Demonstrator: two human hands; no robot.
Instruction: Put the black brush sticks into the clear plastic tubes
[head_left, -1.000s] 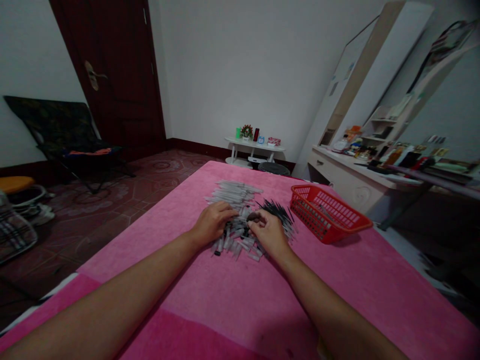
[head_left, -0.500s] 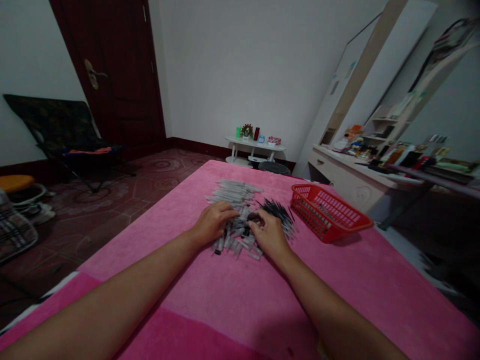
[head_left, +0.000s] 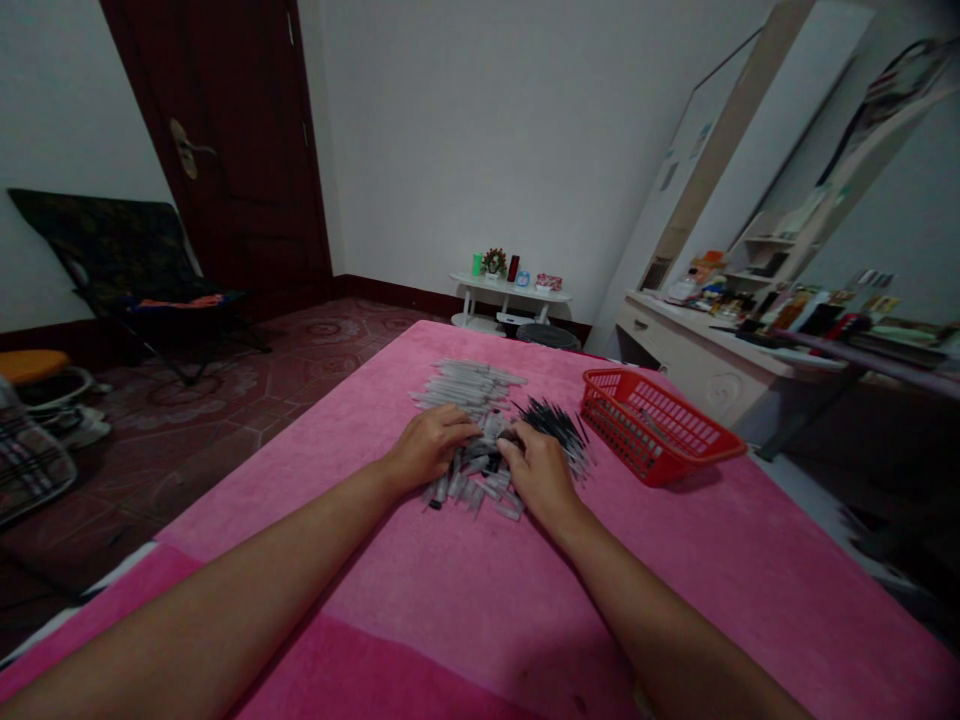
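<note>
My left hand (head_left: 430, 446) lies on the left side of a heap of clear pen caps (head_left: 472, 490), its fingers curled together over the heap. Across from it, my right hand (head_left: 541, 470) has thumb and fingers pinched together above the same heap. What either hand holds is too small and dark to make out. Just beyond the hands, whitish pen barrels (head_left: 465, 385) lie stacked side by side. Thin dark sticks that look like pen refills (head_left: 556, 425) are fanned out right beside my right hand.
A red plastic basket (head_left: 652, 425) stands to the right on the pink cloth (head_left: 450, 600) covering the table. Farther off are a small white table (head_left: 510, 290), a folding chair (head_left: 112, 260) at left and a cluttered dresser (head_left: 697, 340) at right.
My right hand has shifted very slightly, with its fingers dipping lower towards the caps. My left hand stays almost in the same place.
</note>
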